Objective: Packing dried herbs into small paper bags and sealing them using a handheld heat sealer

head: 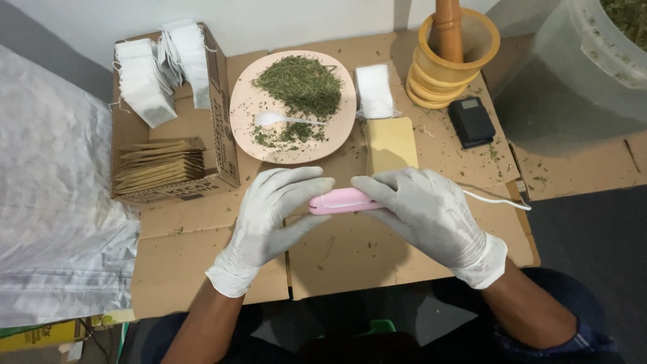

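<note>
Both my hands wear white gloves and hold a small pink handheld sealer (340,201) over flattened cardboard (350,256). My left hand (269,212) grips the sealer's left end with fingers over its top. My right hand (421,209) wraps its right end, and a white cord (499,199) trails off to the right. A tan paper pouch (389,143) lies just beyond the sealer, its near edge hidden by my right hand. A pink plate (253,111) beyond it carries a heap of dried green herb (300,84) and a white plastic spoon (280,120).
A cardboard box (226,108) at the left holds white filter bags (145,81) and stacked tan pouches (158,165). More white bags (374,91), a yellow mortar with wooden pestle (455,57) and a black pocket scale (470,121) stand behind. A clear tub (579,74) is at right, a white sack (54,202) at left.
</note>
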